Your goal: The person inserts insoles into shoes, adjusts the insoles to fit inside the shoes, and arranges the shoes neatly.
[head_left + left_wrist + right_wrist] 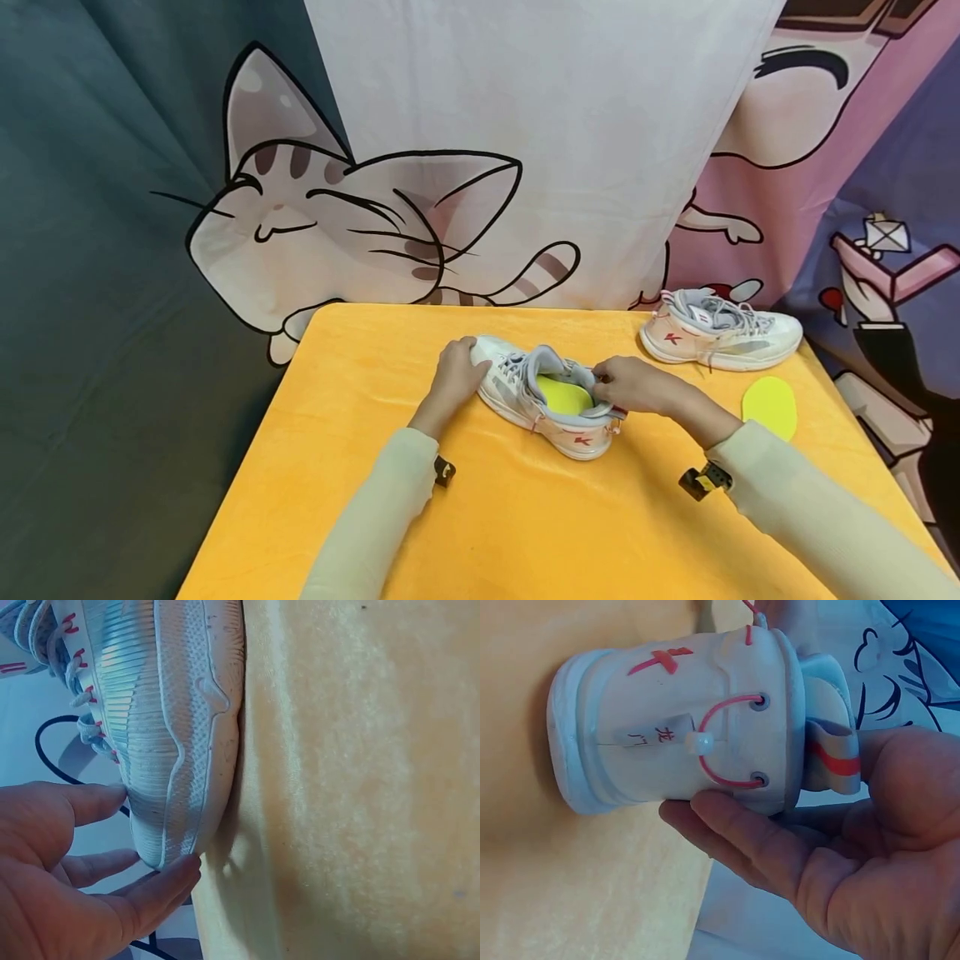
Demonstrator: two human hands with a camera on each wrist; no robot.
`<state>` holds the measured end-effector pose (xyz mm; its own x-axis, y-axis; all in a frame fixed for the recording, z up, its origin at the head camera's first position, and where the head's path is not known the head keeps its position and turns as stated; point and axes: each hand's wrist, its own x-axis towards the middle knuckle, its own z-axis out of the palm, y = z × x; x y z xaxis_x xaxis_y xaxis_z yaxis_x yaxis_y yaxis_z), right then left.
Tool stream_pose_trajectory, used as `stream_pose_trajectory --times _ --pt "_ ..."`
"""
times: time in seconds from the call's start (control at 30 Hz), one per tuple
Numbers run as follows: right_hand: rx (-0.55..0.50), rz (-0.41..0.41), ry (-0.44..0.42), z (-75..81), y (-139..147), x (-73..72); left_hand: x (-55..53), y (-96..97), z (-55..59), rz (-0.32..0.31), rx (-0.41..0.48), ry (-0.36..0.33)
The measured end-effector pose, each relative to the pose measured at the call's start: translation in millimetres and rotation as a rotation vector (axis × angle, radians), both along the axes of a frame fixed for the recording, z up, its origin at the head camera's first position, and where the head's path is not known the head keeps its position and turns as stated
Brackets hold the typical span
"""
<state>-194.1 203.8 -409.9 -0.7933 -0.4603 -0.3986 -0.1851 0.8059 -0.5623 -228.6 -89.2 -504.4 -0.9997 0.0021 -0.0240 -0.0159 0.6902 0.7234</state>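
Observation:
A white sneaker [504,390] with grey laces and red marks sits on the yellow-covered table, toe pointing up and left. A yellow-green insole [564,395] shows inside its opening. My left hand [459,372] grips the toe; in the left wrist view the thumb lies on the upper and the fingers [161,896] wrap the tip. With my right hand [636,384] I hold the collar near the heel. Seen from the right wrist, two fingers [739,825] press the heel's side below a red cord, and the thumb is hidden behind the striped pull tab [836,761].
A second white sneaker [757,340] stands at the table's back right corner. In front of it lies a flat yellow insole-like piece [770,404], partly covered by my right sleeve. A cartoon-printed cloth [420,75] hangs behind the table [480,525].

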Motion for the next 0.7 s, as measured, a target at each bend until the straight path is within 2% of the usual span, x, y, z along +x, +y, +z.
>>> stream_pose_trajectory --times 0.2,0.37,0.5,0.6,0.7 --pt "-0.009 0.058 -0.021 3.9 6.5 -6.5 10.4 0.4 1.7 0.039 0.007 -0.003" --pt "-0.018 0.146 -0.057 12.6 12.6 -19.4 24.5 -0.8 1.3 0.069 0.006 -0.016" --pt "0.018 0.211 -0.067 17.2 14.5 -31.5 31.0 -1.2 0.7 0.079 0.006 -0.034" --pt "0.067 0.255 -0.073 18.1 14.2 -39.4 33.2 -0.2 1.2 0.07 -0.028 -0.04" --pt "0.124 0.304 -0.052 23.1 10.6 -44.5 33.8 1.7 3.3 0.038 -0.104 0.0"
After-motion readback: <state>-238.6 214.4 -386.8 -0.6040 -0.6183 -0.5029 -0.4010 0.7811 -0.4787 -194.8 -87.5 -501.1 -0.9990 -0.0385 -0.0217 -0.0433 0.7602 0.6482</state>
